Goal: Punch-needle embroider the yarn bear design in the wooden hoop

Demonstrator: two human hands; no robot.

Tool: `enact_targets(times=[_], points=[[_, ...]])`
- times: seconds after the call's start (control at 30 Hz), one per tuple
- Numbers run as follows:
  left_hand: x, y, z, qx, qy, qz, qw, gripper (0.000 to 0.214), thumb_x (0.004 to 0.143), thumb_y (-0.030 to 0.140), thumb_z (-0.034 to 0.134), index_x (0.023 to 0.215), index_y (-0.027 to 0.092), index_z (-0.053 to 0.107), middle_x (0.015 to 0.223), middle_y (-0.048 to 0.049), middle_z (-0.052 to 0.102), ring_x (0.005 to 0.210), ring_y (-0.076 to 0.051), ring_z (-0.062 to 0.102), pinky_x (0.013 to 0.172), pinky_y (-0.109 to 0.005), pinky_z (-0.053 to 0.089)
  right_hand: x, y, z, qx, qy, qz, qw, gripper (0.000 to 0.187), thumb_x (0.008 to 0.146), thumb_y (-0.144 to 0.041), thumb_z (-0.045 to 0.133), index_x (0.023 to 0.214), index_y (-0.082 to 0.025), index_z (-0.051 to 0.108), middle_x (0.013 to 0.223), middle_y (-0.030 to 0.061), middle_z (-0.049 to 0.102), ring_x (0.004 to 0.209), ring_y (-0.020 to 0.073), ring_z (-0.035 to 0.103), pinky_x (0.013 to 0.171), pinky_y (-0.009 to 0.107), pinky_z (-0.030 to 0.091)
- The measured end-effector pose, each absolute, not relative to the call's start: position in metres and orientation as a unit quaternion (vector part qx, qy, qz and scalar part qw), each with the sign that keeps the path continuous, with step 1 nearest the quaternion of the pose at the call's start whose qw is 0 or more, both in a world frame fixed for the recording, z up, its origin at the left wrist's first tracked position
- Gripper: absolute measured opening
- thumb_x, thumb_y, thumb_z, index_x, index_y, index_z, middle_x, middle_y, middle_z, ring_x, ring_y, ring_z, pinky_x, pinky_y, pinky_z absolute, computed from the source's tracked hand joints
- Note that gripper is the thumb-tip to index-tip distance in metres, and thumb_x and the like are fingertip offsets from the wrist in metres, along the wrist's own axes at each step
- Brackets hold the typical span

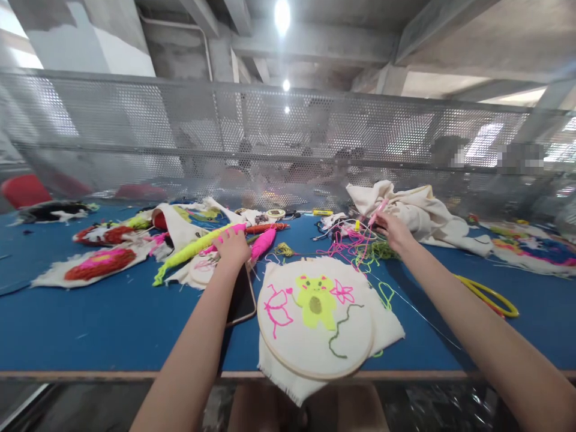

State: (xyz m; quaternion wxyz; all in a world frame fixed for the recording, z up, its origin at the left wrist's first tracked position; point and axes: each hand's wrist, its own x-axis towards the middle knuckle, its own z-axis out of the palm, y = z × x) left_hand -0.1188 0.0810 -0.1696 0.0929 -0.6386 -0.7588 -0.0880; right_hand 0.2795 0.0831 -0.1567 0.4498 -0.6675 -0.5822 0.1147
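My left hand (231, 245) is closed over bright pink yarn (238, 228), beside a long neon yellow yarn skein (195, 247). The undersides of its fingers are hidden. A thicker pink skein (263, 243) lies just right of it. My right hand (391, 227) pinches a pink punch needle pen (378, 210), tilted above tangled pink and green yarn (360, 246). Between my arms, at the table's front edge, lies an embroidery hoop (324, 377) with white cloth (299, 345). The cloth shows a yellow-green bear (315, 300), pink outlined flowers and a dark green wavy line.
A phone (243, 297) lies under my left forearm. Yellow-handled scissors (490, 295) are beneath my right forearm. Crumpled cream cloth (414, 210) sits behind my right hand. Tufted pieces (101, 262) lie at left. A perforated metal screen (288, 138) runs along the table's back.
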Motion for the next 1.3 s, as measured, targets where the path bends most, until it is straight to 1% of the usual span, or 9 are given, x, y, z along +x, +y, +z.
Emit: enact_targets(times=[0.2,0.37,0.57,0.7,0.87,1.0,1.1,1.2,1.3], points=[[-0.119,0.081,-0.17,-0.641,-0.757,-0.09,0.089,0.048,0.081,0.029,0.041,0.125,0.012,0.047,0.132,-0.0226,0.042,0.12,-0.038,0.036,0.092,-0.056,0.029,0.299,0.066,-0.142,-0.673,-0.694,-0.017,0.253,0.018,0.071,-0.034,0.057,0.062,-0.019,0.056,0.057,0.002,0.056,0.057,0.0155,0.048,0.057,0.026,0.032],[-0.117,0.08,-0.169,-0.631,-0.76,-0.127,0.09,0.049,0.08,0.028,0.042,0.125,0.009,0.045,0.13,-0.0248,0.045,0.121,-0.039,0.036,0.096,-0.061,0.022,0.314,0.055,-0.139,-0.633,-0.762,-0.089,0.105,0.012,0.075,-0.026,0.057,0.066,-0.019,0.06,0.066,0.0046,0.061,0.06,0.0166,0.051,0.054,0.026,0.028],[-0.104,0.06,-0.158,-0.641,-0.747,-0.151,0.087,0.051,0.078,0.018,0.04,0.128,0.009,0.041,0.132,-0.0214,0.045,0.125,-0.036,0.034,0.1,-0.061,0.016,0.313,0.03,-0.151,-0.564,-0.807,-0.173,0.027,0.012,0.081,-0.02,0.053,0.079,-0.018,0.065,0.081,0.0082,0.063,0.079,0.0211,0.055,0.064,0.027,0.032],[-0.057,0.037,-0.146,-0.769,-0.632,-0.08,0.058,0.05,0.077,0.014,0.041,0.127,0.009,0.044,0.133,-0.0195,0.045,0.127,-0.034,0.032,0.1,-0.055,0.023,0.321,0.016,-0.165,-0.539,-0.817,-0.205,0.02,0.015,0.084,-0.021,0.05,0.083,-0.018,0.064,0.084,0.0079,0.063,0.081,0.0213,0.056,0.068,0.028,0.034],[0.051,0.026,-0.151,-0.872,-0.489,0.006,-0.016,0.025,0.071,0.024,0.06,0.094,0.016,0.066,0.103,-0.0146,0.067,0.103,-0.028,0.057,0.09,-0.039,0.04,0.331,0.014,-0.175,-0.534,-0.815,-0.223,0.03,0.016,0.087,-0.022,0.047,0.085,-0.018,0.063,0.085,0.0072,0.062,0.082,0.0203,0.055,0.069,0.028,0.034],[0.121,0.03,-0.179,-0.916,-0.398,-0.02,-0.041,0.036,0.085,0.03,0.044,0.119,0.023,0.053,0.128,-0.0069,0.054,0.116,-0.02,0.05,0.094,-0.031,0.039,0.325,0.015,-0.176,-0.533,-0.814,-0.228,0.038,0.015,0.086,-0.022,0.048,0.085,-0.019,0.062,0.086,0.0068,0.063,0.082,0.0196,0.055,0.069,0.028,0.034],[0.138,0.039,-0.2,-0.923,-0.38,-0.05,-0.037,0.042,0.091,0.029,0.029,0.129,0.016,0.045,0.137,-0.0106,0.045,0.126,-0.024,0.04,0.1,-0.039,0.034,0.328,0.012,-0.169,-0.541,-0.807,-0.234,0.042,0.015,0.085,-0.022,0.048,0.083,-0.019,0.063,0.084,0.0068,0.064,0.081,0.0202,0.055,0.069,0.029,0.035],[0.136,0.051,-0.213,-0.934,-0.349,-0.057,-0.046,0.04,0.09,0.028,0.03,0.122,0.016,0.051,0.129,-0.0122,0.053,0.12,-0.024,0.047,0.097,-0.036,0.038,0.349,0.001,-0.152,-0.604,-0.753,-0.24,0.098,0.018,0.084,-0.026,0.048,0.081,-0.017,0.063,0.08,0.0092,0.064,0.076,0.0226,0.057,0.065,0.03,0.035],[0.131,0.057,-0.219,-0.942,-0.324,-0.071,-0.046,0.042,0.089,0.026,0.032,0.127,0.015,0.047,0.137,-0.0129,0.045,0.127,-0.024,0.039,0.101,-0.037,0.033,0.372,-0.016,-0.133,-0.702,-0.627,-0.222,0.255,0.028,0.086,-0.036,0.043,0.093,-0.016,0.06,0.088,0.0111,0.066,0.076,0.0232,0.059,0.063,0.03,0.038]])
